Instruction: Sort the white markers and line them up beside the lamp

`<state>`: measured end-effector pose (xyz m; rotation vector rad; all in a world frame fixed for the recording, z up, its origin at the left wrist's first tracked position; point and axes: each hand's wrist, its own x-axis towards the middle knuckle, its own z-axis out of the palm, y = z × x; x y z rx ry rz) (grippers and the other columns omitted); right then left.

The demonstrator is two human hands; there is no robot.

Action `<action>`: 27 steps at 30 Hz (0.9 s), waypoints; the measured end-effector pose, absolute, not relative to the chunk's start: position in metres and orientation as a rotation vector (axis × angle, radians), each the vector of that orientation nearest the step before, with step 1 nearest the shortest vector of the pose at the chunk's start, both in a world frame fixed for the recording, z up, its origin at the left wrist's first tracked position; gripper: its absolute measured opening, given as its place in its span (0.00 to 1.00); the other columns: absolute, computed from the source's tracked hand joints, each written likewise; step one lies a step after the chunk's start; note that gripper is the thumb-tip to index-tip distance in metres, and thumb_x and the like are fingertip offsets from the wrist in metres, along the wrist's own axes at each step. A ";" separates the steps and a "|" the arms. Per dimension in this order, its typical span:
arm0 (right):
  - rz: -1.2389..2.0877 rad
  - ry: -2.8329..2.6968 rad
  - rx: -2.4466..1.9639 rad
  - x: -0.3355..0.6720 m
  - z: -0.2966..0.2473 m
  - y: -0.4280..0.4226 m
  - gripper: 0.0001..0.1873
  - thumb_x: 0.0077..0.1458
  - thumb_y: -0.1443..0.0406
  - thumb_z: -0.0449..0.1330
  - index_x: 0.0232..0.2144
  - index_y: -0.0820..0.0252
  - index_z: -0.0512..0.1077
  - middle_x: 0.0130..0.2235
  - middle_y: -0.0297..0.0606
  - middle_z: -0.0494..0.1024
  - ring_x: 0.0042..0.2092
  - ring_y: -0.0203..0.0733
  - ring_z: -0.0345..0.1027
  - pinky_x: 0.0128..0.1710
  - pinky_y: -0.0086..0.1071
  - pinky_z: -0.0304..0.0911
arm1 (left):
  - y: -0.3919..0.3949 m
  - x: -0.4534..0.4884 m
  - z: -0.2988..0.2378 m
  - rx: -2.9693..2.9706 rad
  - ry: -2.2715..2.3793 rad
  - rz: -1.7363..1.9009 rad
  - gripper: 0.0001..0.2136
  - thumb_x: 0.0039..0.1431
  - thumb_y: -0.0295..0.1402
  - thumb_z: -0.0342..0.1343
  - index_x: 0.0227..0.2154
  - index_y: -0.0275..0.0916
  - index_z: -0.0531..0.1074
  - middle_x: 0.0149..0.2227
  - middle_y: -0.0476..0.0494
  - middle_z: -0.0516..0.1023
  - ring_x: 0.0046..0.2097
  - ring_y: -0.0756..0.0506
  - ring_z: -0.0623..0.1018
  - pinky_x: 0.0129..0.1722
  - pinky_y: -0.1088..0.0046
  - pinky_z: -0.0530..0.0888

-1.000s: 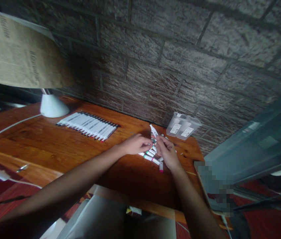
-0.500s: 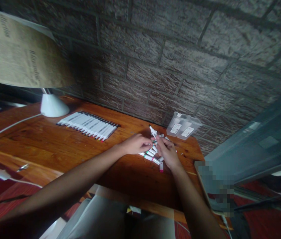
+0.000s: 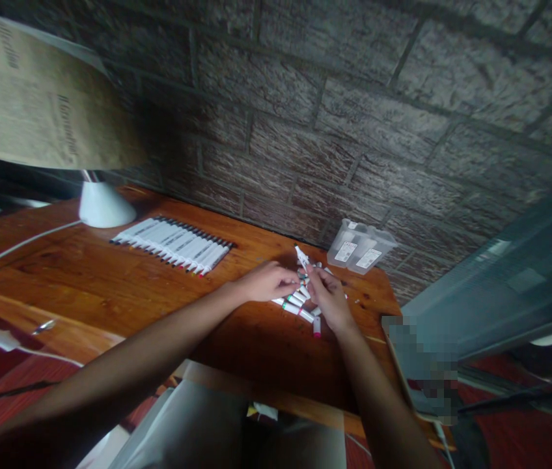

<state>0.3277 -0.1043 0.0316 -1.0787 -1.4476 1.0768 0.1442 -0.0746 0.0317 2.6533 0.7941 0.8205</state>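
Note:
My right hand (image 3: 329,293) is closed around a white marker (image 3: 301,256), whose dark-tipped end points up and toward the wall. Close by on its left, my left hand (image 3: 271,281) has its fingers curled together, thumb and fingertips near the marker's lower part. Whether something small sits in those fingers is hidden. Beneath and in front of both hands lie several loose white markers (image 3: 298,309) with green, pink and other coloured ends. One short white piece with a pink end (image 3: 317,326) lies nearest to me.
A neat row of white markers (image 3: 173,241) lies on the wooden desk (image 3: 266,352) to the left. A clear plastic case (image 3: 360,246) with two labels stands by the brick wall (image 3: 280,130). A lamp (image 3: 105,205) with its cable is at the far left.
Almost nothing has changed. Both hands stay in place, and the marker in my right hand has shifted only very slightly; the view moves a little.

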 end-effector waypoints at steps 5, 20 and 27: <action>1.008 -1.395 -1.091 0.330 0.029 -0.100 0.21 0.53 0.47 0.58 0.34 0.58 0.75 0.21 0.26 0.59 0.23 0.31 0.49 0.21 0.26 0.46 | -0.076 0.144 0.033 2.627 0.785 0.814 0.11 0.62 0.33 0.50 0.29 0.39 0.76 0.26 0.50 0.77 0.28 0.52 0.73 0.31 0.77 0.61; 0.902 -1.360 -1.050 0.332 0.030 -0.100 0.19 0.57 0.48 0.56 0.32 0.57 0.70 0.22 0.27 0.63 0.23 0.32 0.53 0.22 0.27 0.49 | -0.077 0.146 0.035 2.599 0.806 0.840 0.15 0.64 0.38 0.50 0.27 0.38 0.76 0.23 0.50 0.75 0.26 0.52 0.71 0.29 0.77 0.61; 0.949 -1.276 -1.050 0.331 0.032 -0.100 0.26 0.54 0.43 0.54 0.34 0.58 0.75 0.18 0.25 0.55 0.19 0.31 0.45 0.19 0.28 0.43 | -0.079 0.146 0.037 2.490 1.077 1.025 0.25 0.66 0.46 0.44 0.20 0.36 0.72 0.18 0.49 0.71 0.23 0.52 0.70 0.26 0.76 0.60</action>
